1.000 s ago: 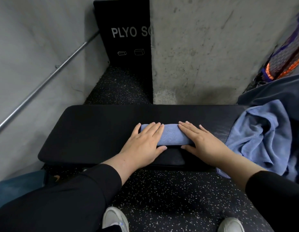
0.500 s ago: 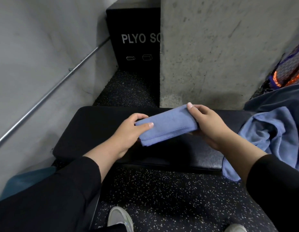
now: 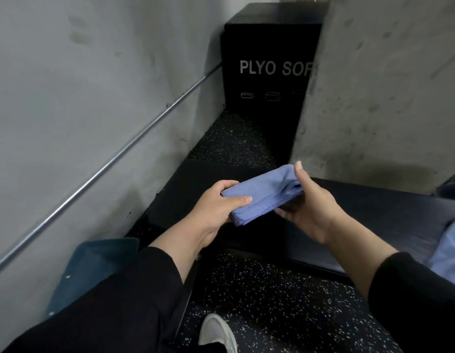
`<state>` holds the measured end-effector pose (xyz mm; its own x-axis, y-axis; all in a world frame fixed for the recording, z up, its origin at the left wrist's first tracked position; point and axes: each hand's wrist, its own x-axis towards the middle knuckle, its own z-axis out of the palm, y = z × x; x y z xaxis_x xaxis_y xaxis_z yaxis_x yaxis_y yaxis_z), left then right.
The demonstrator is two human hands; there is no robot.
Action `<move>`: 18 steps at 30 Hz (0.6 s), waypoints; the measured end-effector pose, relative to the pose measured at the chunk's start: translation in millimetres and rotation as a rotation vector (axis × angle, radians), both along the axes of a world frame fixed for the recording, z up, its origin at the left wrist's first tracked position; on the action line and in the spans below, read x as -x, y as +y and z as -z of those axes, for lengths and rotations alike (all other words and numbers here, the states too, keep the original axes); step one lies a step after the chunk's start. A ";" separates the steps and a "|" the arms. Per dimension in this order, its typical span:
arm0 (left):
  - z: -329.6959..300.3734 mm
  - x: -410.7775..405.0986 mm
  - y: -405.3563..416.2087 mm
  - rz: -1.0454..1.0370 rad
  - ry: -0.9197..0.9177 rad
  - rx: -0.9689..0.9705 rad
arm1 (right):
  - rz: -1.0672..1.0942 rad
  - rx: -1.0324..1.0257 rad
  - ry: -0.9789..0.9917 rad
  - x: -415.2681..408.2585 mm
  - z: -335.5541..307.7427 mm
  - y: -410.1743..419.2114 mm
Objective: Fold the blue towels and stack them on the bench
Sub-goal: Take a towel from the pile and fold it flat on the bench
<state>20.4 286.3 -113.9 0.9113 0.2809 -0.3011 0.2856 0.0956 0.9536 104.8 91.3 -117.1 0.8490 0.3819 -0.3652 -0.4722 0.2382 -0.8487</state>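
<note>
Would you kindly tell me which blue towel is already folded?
The folded towel held above the bench between both hands; the other towel at the right edge lies loose and unfolded.

Folded blue towel point(image 3: 262, 193), compact thick rectangle, tilted, held above black bench point(image 3: 374, 207); unfolded towel point(image 3: 448, 248) at right edge

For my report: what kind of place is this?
Probably a gym: a black box marked "PLYO SOF", a padded black bench, and speckled rubber floor.
</note>
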 end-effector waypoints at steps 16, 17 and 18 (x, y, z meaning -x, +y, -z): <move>33.5 11.7 112.0 -0.286 0.208 -0.718 | -0.277 0.959 -0.714 -62.8 20.8 192.1; 36.5 11.6 111.3 -0.242 0.263 -0.858 | -0.337 1.127 -0.841 -59.9 26.3 197.6; 38.4 11.8 108.9 -0.204 0.303 -0.938 | -0.352 1.207 -0.947 -56.0 31.2 200.6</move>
